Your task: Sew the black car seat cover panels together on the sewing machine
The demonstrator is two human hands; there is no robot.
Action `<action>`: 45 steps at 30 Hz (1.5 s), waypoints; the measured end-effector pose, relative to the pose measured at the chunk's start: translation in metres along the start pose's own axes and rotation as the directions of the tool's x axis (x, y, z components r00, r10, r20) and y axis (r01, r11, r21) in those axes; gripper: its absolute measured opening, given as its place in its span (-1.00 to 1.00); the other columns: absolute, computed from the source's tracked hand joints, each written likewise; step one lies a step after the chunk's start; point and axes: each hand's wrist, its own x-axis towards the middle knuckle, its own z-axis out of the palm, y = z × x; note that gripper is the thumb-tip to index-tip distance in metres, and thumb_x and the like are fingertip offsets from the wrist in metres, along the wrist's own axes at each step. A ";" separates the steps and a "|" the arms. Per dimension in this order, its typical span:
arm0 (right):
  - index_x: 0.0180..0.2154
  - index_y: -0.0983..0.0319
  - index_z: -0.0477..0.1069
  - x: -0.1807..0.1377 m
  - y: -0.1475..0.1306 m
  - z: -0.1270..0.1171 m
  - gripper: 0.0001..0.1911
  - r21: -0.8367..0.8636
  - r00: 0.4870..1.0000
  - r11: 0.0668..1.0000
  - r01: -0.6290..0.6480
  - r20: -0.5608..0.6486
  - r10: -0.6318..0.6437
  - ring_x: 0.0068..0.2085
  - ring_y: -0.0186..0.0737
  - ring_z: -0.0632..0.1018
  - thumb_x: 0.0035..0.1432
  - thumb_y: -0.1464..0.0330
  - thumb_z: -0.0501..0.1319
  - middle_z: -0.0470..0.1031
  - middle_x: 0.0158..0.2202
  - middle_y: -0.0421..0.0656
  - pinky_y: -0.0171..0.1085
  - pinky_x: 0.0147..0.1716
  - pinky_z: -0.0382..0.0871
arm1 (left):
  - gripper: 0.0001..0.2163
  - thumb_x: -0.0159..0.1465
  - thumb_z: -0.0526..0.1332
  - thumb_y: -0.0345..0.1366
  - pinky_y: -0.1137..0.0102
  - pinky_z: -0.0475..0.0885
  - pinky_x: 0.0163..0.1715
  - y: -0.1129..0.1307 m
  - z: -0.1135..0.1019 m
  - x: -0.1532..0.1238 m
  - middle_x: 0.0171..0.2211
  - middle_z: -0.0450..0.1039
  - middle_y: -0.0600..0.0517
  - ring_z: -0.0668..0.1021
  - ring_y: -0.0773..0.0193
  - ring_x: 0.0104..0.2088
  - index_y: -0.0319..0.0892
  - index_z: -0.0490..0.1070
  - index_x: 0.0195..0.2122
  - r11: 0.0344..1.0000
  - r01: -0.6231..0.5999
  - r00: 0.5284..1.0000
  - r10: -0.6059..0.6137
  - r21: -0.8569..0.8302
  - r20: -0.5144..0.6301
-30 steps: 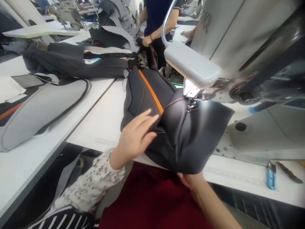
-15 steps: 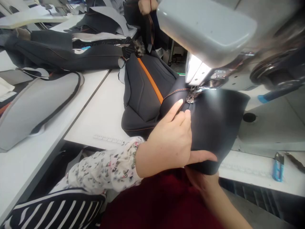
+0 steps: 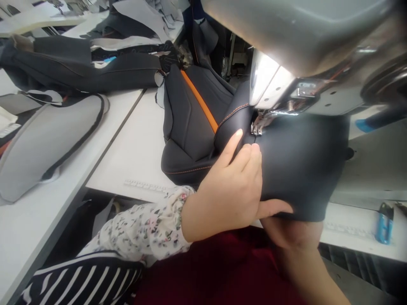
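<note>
A black leather seat cover (image 3: 190,114) with an orange stripe and orange stitching lies on the table. A smooth black leather panel (image 3: 302,165) continues from it to the right, under the sewing machine's presser foot (image 3: 257,127). My left hand (image 3: 230,188) presses the leather just in front of the foot, index finger stretched forward, the middle fingers bent together at the seam, thumb out to the right. My right hand (image 3: 294,235) is beneath the panel's near edge, its fingers hidden by the leather.
The sewing machine head (image 3: 302,38) overhangs from the upper right, its lamp lit. Blue-handled thread snips (image 3: 384,224) lie at the right. Ruler markings (image 3: 144,185) show near the front edge. A grey padded piece (image 3: 60,140) and more black covers (image 3: 82,67) lie to the left.
The black panel's right part and my right hand have shifted rightward. My left hand stays close to the presser foot. Another person's hand at the top has gone from view.
</note>
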 end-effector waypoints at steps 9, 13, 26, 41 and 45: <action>0.01 0.03 0.60 0.015 -0.013 -0.001 -0.59 0.072 0.995 0.996 0.059 -0.090 -0.053 0.32 0.05 0.43 0.14 0.11 0.30 0.57 0.12 -0.11 0.05 0.27 0.44 | -0.16 0.46 -0.06 0.24 -0.09 0.17 0.47 -0.001 0.010 -0.004 0.22 0.46 -0.40 0.49 -0.18 0.28 -0.61 0.41 0.21 1.000 -0.017 1.000 0.017 0.001 -0.011; 0.02 0.05 0.60 0.023 -0.019 -0.001 -0.51 0.078 0.993 0.997 0.013 -0.121 -0.004 0.26 0.12 0.49 0.04 0.09 0.35 0.55 0.15 -0.08 0.10 0.17 0.53 | -0.18 0.45 -0.02 0.23 -0.15 0.14 0.46 -0.005 0.014 -0.007 0.31 0.36 -0.40 0.41 -0.20 0.34 -0.56 0.32 0.30 0.999 -0.031 0.999 0.031 -0.005 0.015; -0.26 0.15 0.63 0.051 -0.040 -0.010 -0.76 0.067 1.000 0.998 0.004 0.010 -0.005 0.10 0.00 0.60 0.14 0.14 0.32 0.61 0.05 -0.03 -0.09 0.03 0.61 | -0.44 0.52 0.02 0.01 -0.57 0.10 0.28 -0.004 0.021 -0.001 0.44 0.19 -0.14 0.26 -0.38 0.42 -0.25 0.24 0.41 0.998 0.057 0.996 -0.054 -0.040 0.068; -0.17 0.08 0.57 0.079 -0.050 -0.032 -0.77 0.008 0.962 0.991 -0.134 0.242 0.128 -0.07 -0.05 0.60 0.25 0.22 0.16 0.57 0.12 -0.13 -0.07 -0.36 0.54 | -0.44 0.50 0.05 0.04 -0.56 0.03 0.30 -0.010 0.033 0.017 0.43 0.24 -0.10 0.20 -0.46 0.43 -0.20 0.28 0.39 0.993 0.094 0.996 -0.093 -0.068 0.017; -0.18 0.07 0.57 0.077 -0.049 -0.036 -0.78 -0.021 0.971 0.986 -0.166 0.172 0.167 -0.14 -0.01 0.63 0.17 0.19 0.24 0.63 -0.06 -0.09 -0.01 -0.31 0.57 | -0.40 0.50 0.04 0.09 -0.37 -0.02 0.42 -0.023 0.037 -0.007 0.49 0.09 -0.07 0.09 -0.20 0.51 -0.14 0.19 0.44 0.993 0.002 0.999 0.002 -0.115 0.033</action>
